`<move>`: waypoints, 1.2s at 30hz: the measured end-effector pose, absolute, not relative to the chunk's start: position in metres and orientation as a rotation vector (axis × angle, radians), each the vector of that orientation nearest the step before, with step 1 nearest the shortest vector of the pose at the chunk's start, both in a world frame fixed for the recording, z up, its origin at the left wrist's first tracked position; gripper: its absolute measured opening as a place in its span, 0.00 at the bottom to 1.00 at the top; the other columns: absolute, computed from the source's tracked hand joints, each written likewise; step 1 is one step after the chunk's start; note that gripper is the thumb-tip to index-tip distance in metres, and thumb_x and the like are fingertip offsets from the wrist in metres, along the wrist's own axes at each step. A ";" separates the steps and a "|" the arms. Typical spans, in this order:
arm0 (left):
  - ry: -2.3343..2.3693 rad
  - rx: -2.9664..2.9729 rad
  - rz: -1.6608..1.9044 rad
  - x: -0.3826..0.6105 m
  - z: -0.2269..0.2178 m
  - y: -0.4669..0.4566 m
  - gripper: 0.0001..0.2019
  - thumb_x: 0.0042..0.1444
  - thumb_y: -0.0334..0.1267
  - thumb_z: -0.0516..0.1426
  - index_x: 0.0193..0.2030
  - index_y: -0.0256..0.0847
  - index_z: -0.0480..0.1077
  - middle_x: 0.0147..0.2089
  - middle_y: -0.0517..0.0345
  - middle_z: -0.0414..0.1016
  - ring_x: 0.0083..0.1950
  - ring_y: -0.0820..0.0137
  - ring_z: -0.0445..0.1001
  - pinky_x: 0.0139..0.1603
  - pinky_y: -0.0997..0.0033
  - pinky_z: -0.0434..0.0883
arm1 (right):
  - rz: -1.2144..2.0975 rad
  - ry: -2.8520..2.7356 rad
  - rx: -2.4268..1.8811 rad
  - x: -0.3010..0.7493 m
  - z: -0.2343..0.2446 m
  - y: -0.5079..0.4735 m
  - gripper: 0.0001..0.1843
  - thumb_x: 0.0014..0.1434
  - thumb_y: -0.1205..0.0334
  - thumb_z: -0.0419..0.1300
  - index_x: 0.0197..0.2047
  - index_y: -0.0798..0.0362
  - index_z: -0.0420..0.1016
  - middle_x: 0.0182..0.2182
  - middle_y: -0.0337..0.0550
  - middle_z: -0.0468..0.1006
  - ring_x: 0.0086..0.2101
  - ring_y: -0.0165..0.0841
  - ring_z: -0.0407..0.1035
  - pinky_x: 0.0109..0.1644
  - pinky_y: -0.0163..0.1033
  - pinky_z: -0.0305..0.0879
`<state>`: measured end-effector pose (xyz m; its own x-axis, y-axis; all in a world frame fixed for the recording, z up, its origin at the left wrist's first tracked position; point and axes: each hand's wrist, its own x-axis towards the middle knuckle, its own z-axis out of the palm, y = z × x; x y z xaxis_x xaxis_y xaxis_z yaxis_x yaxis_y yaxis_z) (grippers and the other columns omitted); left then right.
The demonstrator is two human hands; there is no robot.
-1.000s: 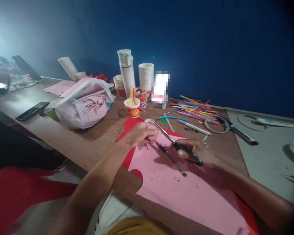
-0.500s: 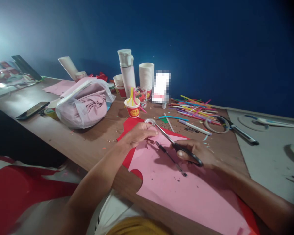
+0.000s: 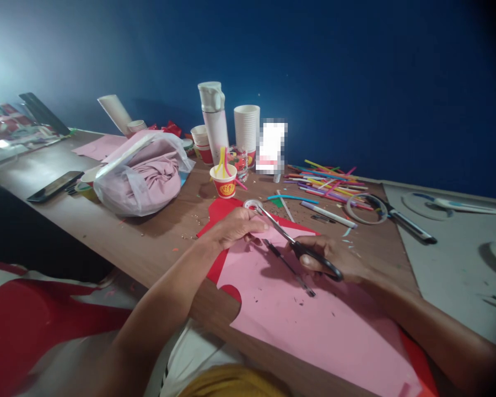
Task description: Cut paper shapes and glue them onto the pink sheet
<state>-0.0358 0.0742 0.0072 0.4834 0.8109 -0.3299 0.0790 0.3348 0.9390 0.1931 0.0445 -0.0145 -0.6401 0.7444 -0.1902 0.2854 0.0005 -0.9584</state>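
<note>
Lying beneath the right hand [image 3: 326,256] and left hand [image 3: 237,227], a pink sheet [image 3: 314,336] overlapped a red sheet [image 3: 415,361]. Curled firmly, the right gripped black-handled scissors [image 3: 300,248], their blades reaching to the left, whose thumb and fingers were pinched nearly together. A pen [image 3: 289,268] lay between the hands; the left's pinch held a small pink piece [image 3: 258,217].

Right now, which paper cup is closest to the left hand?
The red-and-white cup with yellow and pink strips poking out; the other cups sit farther from the left hand.
</note>
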 end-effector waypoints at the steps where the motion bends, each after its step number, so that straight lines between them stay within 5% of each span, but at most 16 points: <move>1: 0.973 1.144 0.593 -0.036 0.007 0.074 0.04 0.46 0.33 0.57 0.26 0.33 0.71 0.16 0.61 0.65 0.16 0.78 0.63 0.16 0.79 0.59 | 1.659 -1.923 -1.058 0.193 -0.015 0.045 0.28 0.49 0.44 0.59 0.45 0.58 0.73 0.21 0.38 0.66 0.22 0.27 0.59 0.24 0.31 0.57; 20: 1.030 1.141 0.571 -0.037 0.003 0.075 0.05 0.45 0.33 0.59 0.27 0.32 0.71 0.24 0.51 0.73 0.22 0.73 0.69 0.20 0.76 0.62 | 1.622 -1.992 -1.081 0.194 -0.012 0.046 0.23 0.48 0.51 0.63 0.44 0.56 0.74 0.24 0.37 0.68 0.22 0.26 0.59 0.25 0.30 0.55; 36: 1.015 1.066 0.546 -0.034 0.007 0.072 0.04 0.43 0.31 0.59 0.28 0.33 0.73 0.24 0.52 0.74 0.22 0.73 0.69 0.21 0.75 0.67 | 1.720 -1.970 -1.112 0.204 -0.019 0.053 0.24 0.49 0.50 0.61 0.45 0.58 0.72 0.21 0.35 0.66 0.19 0.23 0.54 0.20 0.29 0.49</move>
<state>-0.0344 0.0723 0.0068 0.4614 0.7863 -0.4110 0.0912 0.4187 0.9035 0.2035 0.0529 -0.0188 -0.6560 0.7092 -0.2583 0.3516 -0.0157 -0.9360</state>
